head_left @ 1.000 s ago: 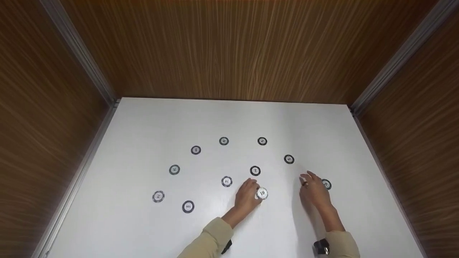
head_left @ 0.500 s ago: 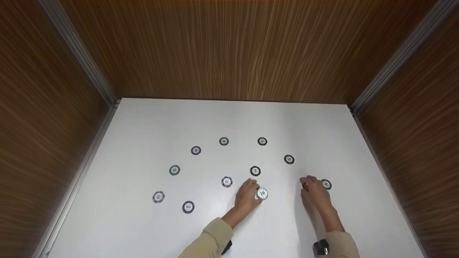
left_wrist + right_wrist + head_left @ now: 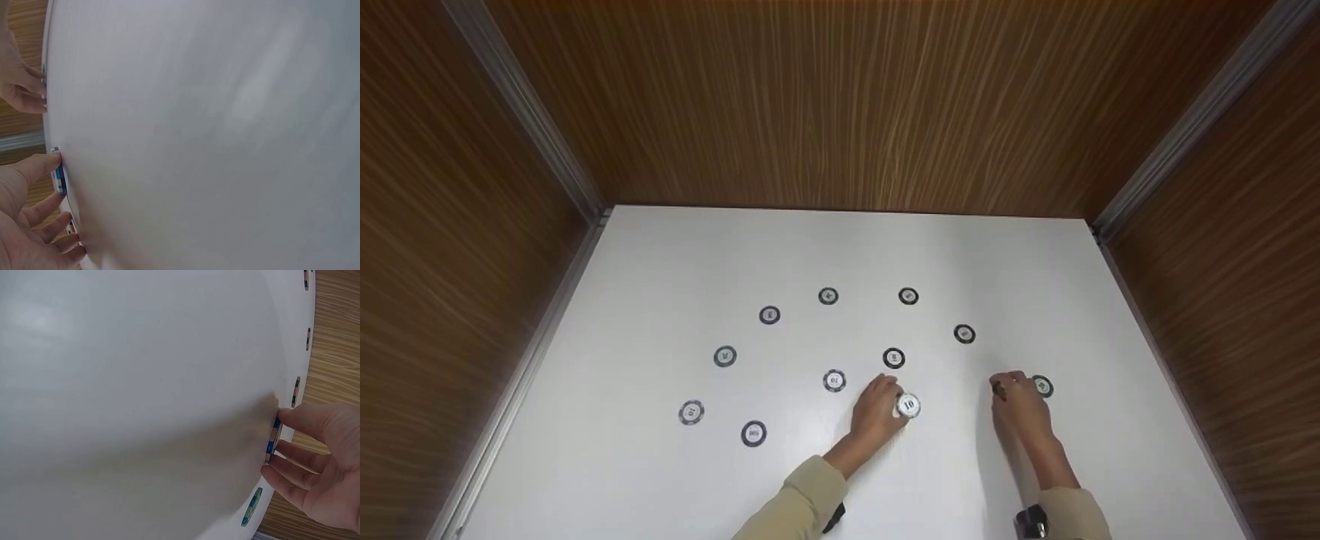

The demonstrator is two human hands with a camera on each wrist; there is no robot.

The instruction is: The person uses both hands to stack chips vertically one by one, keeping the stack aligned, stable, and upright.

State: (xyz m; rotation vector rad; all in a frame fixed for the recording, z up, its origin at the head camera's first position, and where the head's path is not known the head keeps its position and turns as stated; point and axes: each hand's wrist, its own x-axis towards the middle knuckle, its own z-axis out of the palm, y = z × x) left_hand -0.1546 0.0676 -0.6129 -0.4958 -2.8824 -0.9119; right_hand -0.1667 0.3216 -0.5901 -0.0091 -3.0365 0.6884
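A pale poker chip (image 3: 909, 405) marked 10 sits at the fingertips of my left hand (image 3: 877, 412). In the left wrist view, thumb and a finger grip that chip (image 3: 59, 171) by its blue-and-white banded edge, close to the white surface. To the right, my right hand (image 3: 1024, 405) pinches a dark poker chip (image 3: 998, 390), mostly covered by the fingers in the head view. The right wrist view shows this chip (image 3: 273, 439) edge-on, blue and tan, between thumb and fingertips. Just right of the hand lies another dark-rimmed chip (image 3: 1043, 386).
More chips lie flat and spread out: a black one (image 3: 894, 358) and a grey-rimmed 10 chip (image 3: 834, 380) near my left hand, a black one (image 3: 964, 334) ahead of my right. Wood-grain panels (image 3: 840, 105) enclose the white table (image 3: 720, 247) at back and sides.
The fingers of my right hand have drawn in round the dark chip, and that hand has come slightly nearer to me. My left hand and its chip have stayed in place.
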